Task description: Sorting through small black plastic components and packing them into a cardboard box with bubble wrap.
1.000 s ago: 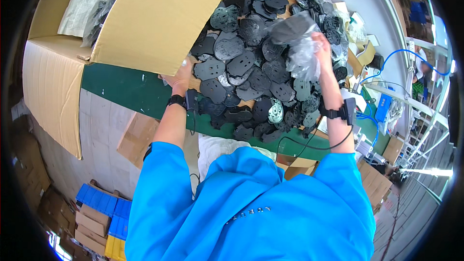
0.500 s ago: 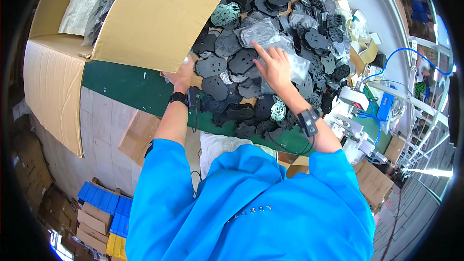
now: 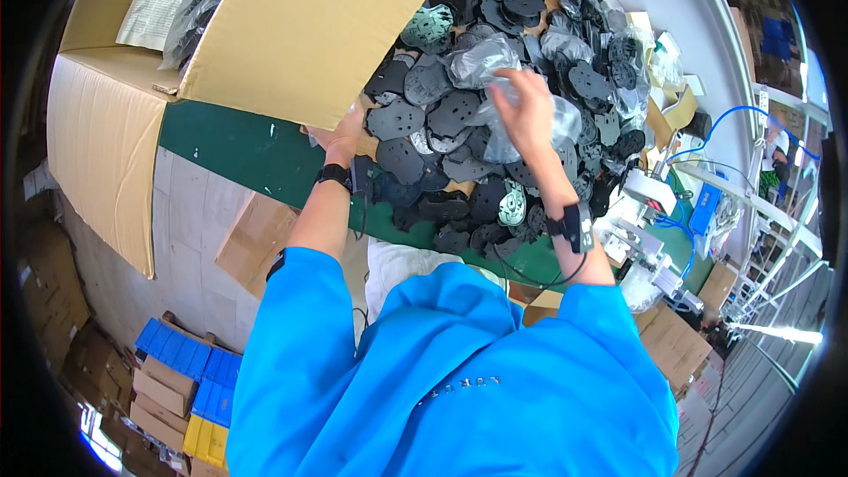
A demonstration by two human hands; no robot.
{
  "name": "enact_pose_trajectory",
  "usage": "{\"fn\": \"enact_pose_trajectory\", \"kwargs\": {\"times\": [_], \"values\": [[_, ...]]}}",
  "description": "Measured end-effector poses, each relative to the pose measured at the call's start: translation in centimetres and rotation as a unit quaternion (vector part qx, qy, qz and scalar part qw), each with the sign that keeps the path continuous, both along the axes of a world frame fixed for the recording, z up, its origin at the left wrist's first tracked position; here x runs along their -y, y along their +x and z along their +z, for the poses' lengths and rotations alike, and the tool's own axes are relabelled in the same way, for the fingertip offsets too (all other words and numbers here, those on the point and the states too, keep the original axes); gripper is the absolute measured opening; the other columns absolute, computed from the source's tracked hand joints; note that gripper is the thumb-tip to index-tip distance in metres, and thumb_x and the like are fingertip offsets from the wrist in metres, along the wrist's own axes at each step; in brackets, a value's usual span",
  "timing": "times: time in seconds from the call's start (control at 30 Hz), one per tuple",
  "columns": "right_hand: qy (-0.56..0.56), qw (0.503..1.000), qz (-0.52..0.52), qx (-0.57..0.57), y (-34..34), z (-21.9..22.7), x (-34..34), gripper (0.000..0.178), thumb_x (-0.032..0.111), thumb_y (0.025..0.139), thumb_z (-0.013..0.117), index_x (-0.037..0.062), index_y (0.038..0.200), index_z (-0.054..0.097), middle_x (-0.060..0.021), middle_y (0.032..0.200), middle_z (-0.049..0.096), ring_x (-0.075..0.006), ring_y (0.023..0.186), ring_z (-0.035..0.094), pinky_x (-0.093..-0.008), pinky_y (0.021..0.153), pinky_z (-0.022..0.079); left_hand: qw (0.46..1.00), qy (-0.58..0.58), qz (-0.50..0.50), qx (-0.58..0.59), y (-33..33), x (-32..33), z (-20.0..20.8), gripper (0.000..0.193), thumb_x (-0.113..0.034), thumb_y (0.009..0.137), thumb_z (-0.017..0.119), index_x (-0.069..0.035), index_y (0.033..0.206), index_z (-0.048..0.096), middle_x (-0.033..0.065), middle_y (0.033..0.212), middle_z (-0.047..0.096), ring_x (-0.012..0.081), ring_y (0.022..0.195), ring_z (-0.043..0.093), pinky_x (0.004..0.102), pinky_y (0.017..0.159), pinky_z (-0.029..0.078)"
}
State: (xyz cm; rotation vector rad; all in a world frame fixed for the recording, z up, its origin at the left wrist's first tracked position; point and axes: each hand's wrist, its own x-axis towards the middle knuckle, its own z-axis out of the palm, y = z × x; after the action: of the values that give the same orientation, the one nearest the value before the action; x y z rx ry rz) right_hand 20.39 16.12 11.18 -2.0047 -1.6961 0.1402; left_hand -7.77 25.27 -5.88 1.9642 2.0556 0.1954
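Observation:
At the corner of a large cardboard flap (image 3: 309,35) is my left hand (image 3: 343,137), closed round its edge; the flap hides most of the fingers. My right hand (image 3: 528,110) is over a heap of dark, flat, rounded plates with holes (image 3: 455,113). Its thumb and fingers are bent together on a crumpled clear plastic bag (image 3: 481,60), which bunches up beside the fingertips. More clear plastic (image 3: 565,119) lies under and beside this hand. Mint-green plates (image 3: 512,203) show among the dark ones.
The flap belongs to an open carton (image 3: 106,150) at the left, with grey bagged contents. A green tabletop (image 3: 230,150) carries the heap. At the right stands a small machine (image 3: 649,190) with blue tubing. Blue and yellow bins (image 3: 208,446) sit lower left.
My right hand has gone from a pointing finger on the plastic bag to bent fingers gripping it, and the bag has bunched up. My left hand stays at the flap. The view has shifted slightly.

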Motion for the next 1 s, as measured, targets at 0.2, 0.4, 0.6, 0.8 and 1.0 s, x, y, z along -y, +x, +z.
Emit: {"fn": "enact_pose_trajectory", "kwargs": {"times": [0.2, 0.4, 0.6, 0.8, 1.0], "values": [[-0.045, 0.978, 0.123, 0.160, -0.8, -6.7, -2.3, 0.027, 0.014, 0.076, 0.073, 0.0138, 0.103, 0.071, -0.0079, 0.077, 0.056, -0.0272, 0.080, 0.057, -0.0392, 0.073, 0.046, 0.999, 0.014, -0.003, 0.046, 0.6, 0.0, 1.7, 0.059, -0.048, 0.082, 0.058, -0.002, 0.118, 0.064, 0.0240, 0.116, 0.063, 0.0420, 0.109, 0.059, 0.0486, 0.094, 0.045], [0.078, 0.993, -0.083, 0.020, 0.3, 0.4, -1.5, 0.008, 0.010, 0.078, 0.072, 0.0088, 0.084, 0.065, -0.0085, 0.075, 0.057, -0.0283, 0.076, 0.056, -0.0399, 0.068, 0.044, 0.994, 0.103, -0.010, 0.017, 0.0, 0.5, -0.2, 0.044, -0.041, 0.081, 0.060, -0.006, 0.106, 0.066, 0.0172, 0.103, 0.066, 0.0384, 0.099, 0.061, 0.0473, 0.088, 0.044], [-0.040, 0.978, 0.115, 0.167, -0.8, -3.9, -2.9, 0.038, 0.015, 0.075, 0.073, 0.0200, 0.113, 0.070, -0.0062, 0.081, 0.055, -0.0260, 0.083, 0.057, -0.0382, 0.076, 0.045, 0.990, 0.143, -0.017, 0.004, 0.7, 0.1, 0.8, 0.037, -0.038, 0.081, 0.060, -0.008, 0.101, 0.067, 0.0144, 0.099, 0.067, 0.0369, 0.094, 0.061, 0.0483, 0.081, 0.044], [0.082, 0.995, 0.045, 0.032, 0.4, -3.1, -5.0, 0.010, 0.013, 0.079, 0.071, 0.0078, 0.085, 0.065, -0.0094, 0.079, 0.059, -0.0283, 0.080, 0.058, -0.0407, 0.072, 0.045, 0.997, 0.076, -0.012, 0.016, 0.2, -0.2, 1.1, 0.045, -0.042, 0.080, 0.060, -0.005, 0.106, 0.067, 0.0189, 0.104, 0.067, 0.0405, 0.096, 0.062, 0.0510, 0.083, 0.047], [0.212, 0.920, -0.250, -0.213, 4.4, 1.7, 2.6, 0.023, 0.014, 0.093, 0.061, 0.0023, 0.075, 0.052, -0.0102, 0.100, 0.064, -0.0195, 0.094, 0.058, -0.0323, 0.091, 0.042, 0.993, 0.110, -0.017, 0.042, -0.1, 0.1, 0.5, 0.049, -0.044, 0.078, 0.062, -0.004, 0.107, 0.067, 0.0198, 0.104, 0.067, 0.0414, 0.098, 0.062, 0.0513, 0.085, 0.049]]}}
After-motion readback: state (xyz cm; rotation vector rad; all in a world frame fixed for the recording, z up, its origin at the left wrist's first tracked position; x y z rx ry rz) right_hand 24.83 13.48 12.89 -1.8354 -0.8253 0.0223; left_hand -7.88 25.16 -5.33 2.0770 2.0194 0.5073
